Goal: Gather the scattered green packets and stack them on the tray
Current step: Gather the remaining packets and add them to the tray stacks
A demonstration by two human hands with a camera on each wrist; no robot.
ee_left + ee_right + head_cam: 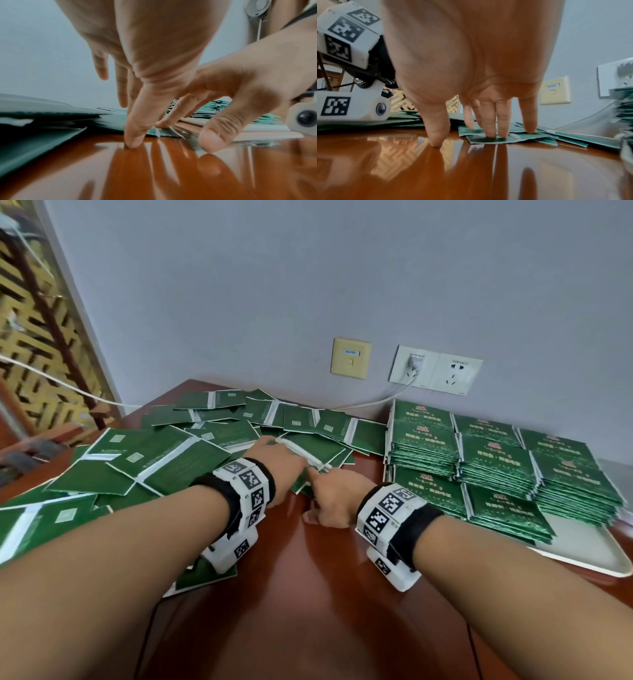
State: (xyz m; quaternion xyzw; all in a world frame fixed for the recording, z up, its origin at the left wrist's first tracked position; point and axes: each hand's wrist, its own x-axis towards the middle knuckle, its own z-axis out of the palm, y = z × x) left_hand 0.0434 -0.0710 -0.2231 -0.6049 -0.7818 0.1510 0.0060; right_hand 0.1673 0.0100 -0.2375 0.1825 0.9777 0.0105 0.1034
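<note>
Many green packets (pixel 164 453) lie scattered and overlapping across the left and middle of the brown table (pixel 308 594). Neat stacks of green packets (pixel 496 463) stand on a white tray (pixel 582 559) at the right. My left hand (pixel 282 463) lies on the near edge of the loose pile, fingers straight, thumb tip (pixel 133 142) on the table. My right hand (pixel 337 499) is just beside it; its straight fingers (pixel 491 132) press down on a loose packet (pixel 488 140) and its thumb (pixel 436 139) touches the wood. Neither hand grips anything.
The grey wall (pixel 308 285) is close behind the table, with a beige plate (pixel 350 357) and white sockets (pixel 435 371); a white cable (pixel 373 402) runs down behind the packets. A lattice screen (pixel 34 320) stands at the left. Bare wood lies in front of my hands.
</note>
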